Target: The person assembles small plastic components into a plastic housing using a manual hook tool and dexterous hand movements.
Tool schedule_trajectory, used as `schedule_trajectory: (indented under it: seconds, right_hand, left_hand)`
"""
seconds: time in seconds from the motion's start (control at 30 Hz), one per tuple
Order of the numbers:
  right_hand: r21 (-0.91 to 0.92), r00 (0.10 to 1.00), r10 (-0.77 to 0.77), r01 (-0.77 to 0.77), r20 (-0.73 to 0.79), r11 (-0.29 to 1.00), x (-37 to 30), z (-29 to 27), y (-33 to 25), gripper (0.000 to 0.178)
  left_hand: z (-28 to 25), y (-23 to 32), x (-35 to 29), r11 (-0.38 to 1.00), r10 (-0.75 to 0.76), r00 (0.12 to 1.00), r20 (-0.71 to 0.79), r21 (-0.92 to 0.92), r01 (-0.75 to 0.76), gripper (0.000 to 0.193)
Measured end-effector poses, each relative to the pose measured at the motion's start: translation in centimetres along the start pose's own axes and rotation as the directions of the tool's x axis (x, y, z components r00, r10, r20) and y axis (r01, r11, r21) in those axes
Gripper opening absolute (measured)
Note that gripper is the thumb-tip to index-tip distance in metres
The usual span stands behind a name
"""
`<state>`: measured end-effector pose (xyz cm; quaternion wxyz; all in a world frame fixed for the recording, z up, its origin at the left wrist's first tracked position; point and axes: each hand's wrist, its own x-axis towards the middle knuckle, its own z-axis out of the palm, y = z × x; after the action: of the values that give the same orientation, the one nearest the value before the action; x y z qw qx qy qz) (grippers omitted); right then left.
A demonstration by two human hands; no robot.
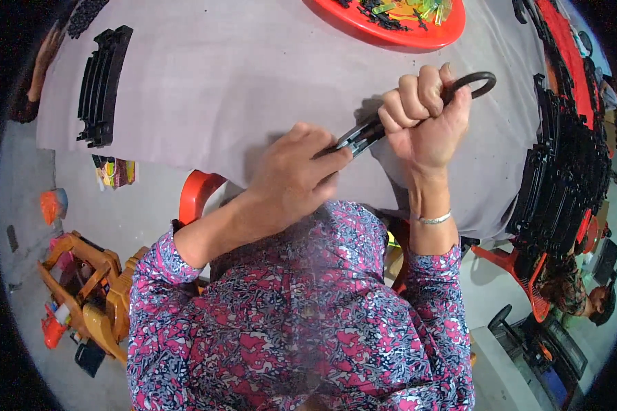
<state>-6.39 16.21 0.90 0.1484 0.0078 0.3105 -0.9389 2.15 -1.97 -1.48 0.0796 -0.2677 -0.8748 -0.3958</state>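
My right hand (428, 116) is closed in a fist around a tool with a dark ring-shaped handle (485, 77), whose loop sticks out past the thumb. Between my two hands runs a narrow black piece with shiny grey edges (360, 138). My left hand (291, 164) pinches the lower end of that piece, its fingers bent over it. Whether the tool and the narrow piece are joined cannot be told, as my right fingers cover the place between them. Both hands are above the grey cloth-covered table (192, 82), near its front edge.
A red tray (418, 42) with small black and yellow-green parts stands at the far side. Slatted black plastic parts (103, 89) lie at the left; a large pile of similar parts (562, 171) lines the right edge. Beyond it a person (583, 298) is partly visible. Wooden chairs (82, 274) stand lower left.
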Motion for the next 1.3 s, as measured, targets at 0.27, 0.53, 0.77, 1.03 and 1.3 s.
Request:
schedule_trajectory:
  seconds: [0.27, 0.53, 0.77, 1.03, 1.3]
  right_hand:
    - [0.042, 0.987, -0.089, 0.084, 0.132, 0.996, -0.2, -1.0, -3.2, 0.042]
    - [-0.087, 0.982, 0.038, -0.055, -0.186, 0.995, -1.2, -5.7, -7.6, 0.031]
    - [-0.901, 0.875, -0.427, -0.355, -0.226, -0.249, -1.7, -6.8, -8.4, 0.036]
    - [-0.961, 0.968, -0.168, 0.146, 0.188, -0.234, -6.7, 1.7, -0.3, 0.033]
    - [-0.976, 0.982, 0.117, -0.128, -0.151, -0.177, -6.3, 1.7, -0.2, 0.037]
  left_hand:
    - [0.0, 0.1, 0.2, 0.996, -0.012, 0.998, 0.065, 0.088, 0.006, 0.035]
    - [-1.9, 0.8, -0.6, 0.993, -0.069, 0.995, 0.077, -0.089, 0.076, 0.036]
    - [-1.5, 0.8, -2.5, 0.996, -0.086, 0.993, 0.084, -0.022, 0.088, 0.036]
    - [-1.0, 0.7, -2.8, 0.998, -0.063, 0.997, 0.036, 0.026, 0.062, 0.035]
    - [-0.1, 0.5, -2.8, 0.998, -0.049, 0.998, -0.035, 0.024, 0.05, 0.037]
